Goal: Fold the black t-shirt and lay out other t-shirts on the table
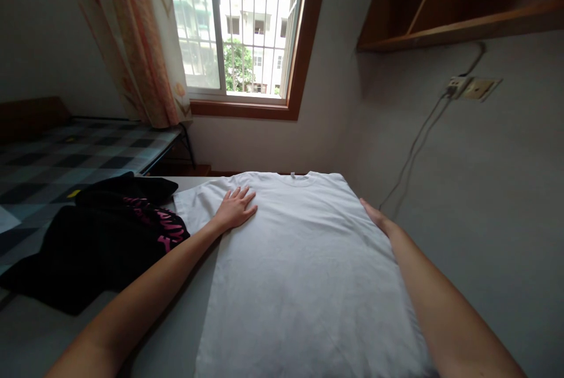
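Checked bed (108, 146): at far left, its checked cover showing beyond the table.
Black garment (94, 243): bunched, pink lettering up; the shirt's left sleeve reaches its edge. Nudging it clear would probably give that sleeve room to lie flat.
Table (183, 322): a bare strip shows between the black garment and the shirt's left side.
Left hand (237, 208): palm down, fingers spread, on the shirt below the left shoulder. A light outward sweep should work better than hard pressure, which could drag new creases.
White T-shirt (304, 266): laid out on the table, neckline at the far end; soft wrinkles cross the chest. Working from collar to hem seems best.
Right hand (374, 217): at the shirt's right edge; fingers mostly hidden, so whether they pinch cannot be told. Both sides are best tensioned evenly.
Wall (480, 201): close beside the right arm, leaving little elbow room.
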`<state>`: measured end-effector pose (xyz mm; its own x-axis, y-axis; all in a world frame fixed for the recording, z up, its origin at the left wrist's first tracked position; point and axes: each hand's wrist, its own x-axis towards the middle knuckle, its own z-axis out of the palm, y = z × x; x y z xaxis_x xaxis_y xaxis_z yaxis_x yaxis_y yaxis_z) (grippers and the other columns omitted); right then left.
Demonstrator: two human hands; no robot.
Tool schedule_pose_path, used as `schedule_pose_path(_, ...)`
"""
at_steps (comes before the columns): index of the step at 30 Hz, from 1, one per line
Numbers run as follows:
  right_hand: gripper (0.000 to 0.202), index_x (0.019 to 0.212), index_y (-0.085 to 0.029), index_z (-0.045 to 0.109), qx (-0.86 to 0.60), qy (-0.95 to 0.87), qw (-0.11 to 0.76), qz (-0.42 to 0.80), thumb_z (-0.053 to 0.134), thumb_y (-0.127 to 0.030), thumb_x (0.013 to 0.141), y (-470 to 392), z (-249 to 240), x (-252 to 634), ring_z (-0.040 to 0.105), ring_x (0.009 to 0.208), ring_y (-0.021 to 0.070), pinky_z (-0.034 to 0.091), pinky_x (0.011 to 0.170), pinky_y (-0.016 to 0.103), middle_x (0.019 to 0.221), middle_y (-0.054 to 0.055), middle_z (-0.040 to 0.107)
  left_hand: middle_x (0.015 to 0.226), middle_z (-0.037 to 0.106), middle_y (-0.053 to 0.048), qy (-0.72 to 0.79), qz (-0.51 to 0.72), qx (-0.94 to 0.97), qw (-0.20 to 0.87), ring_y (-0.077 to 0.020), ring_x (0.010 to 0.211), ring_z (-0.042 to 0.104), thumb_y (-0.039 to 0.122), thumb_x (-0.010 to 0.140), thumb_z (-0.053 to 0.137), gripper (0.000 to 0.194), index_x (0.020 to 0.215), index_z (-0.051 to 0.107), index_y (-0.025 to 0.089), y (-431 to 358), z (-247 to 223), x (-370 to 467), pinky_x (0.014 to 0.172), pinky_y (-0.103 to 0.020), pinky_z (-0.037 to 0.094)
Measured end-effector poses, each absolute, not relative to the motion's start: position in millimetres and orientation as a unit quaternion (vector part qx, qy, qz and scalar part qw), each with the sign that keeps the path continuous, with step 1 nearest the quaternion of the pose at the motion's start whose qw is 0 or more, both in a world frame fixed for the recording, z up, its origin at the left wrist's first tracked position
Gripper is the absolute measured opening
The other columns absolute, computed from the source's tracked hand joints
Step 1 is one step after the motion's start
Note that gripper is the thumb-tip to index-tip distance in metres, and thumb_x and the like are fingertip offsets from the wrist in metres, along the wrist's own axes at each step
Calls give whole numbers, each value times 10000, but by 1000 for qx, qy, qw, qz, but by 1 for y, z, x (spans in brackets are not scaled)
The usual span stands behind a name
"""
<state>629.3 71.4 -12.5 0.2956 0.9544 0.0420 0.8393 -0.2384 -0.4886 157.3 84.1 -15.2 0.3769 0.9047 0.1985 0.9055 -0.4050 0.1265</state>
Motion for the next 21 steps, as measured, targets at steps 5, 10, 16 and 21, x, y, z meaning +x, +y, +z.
schedule_pose_path(5,548,1360,-101,545,-791,-567,198,121,348,-394,942,100,-10,629,545,1233,289,433,1014,397,1312,153,604,1546,349,-47,-547,-130,-827,4,-309,1418,295,541,931,375,554,1420,456,296,83,-15,159,1154,-489,199)
schedule_pose_path(10,673,1502,-78,315,-774,-618,119,66,408,-416,928,124,-1,594,457,1315,302,366,1071,393,1463,202,437,1534,369,-68,-545,-134,-827,9,-311,1410,311,521,933,382,544,1407,474,268,80,-12,160,1147,-490,221)
schedule_pose_path(16,692,1524,-153,278,-793,-609,35,-1,303,-528,942,148,1,566,350,1365,379,322,1057,534,1559,205,250,1536,367,-48,-550,-134,-824,10,-291,1411,316,518,932,390,529,1402,471,290,79,-10,161,1150,-477,230)
schedule_pose_path(21,640,1473,-159,370,-809,-585,64,2,277,-519,952,165,6,568,497,1228,364,345,1008,555,1385,226,491,1533,374,-45,-556,-139,-820,9,-291,1410,317,505,927,411,514,1389,485,293,80,-10,163,1153,-481,233)
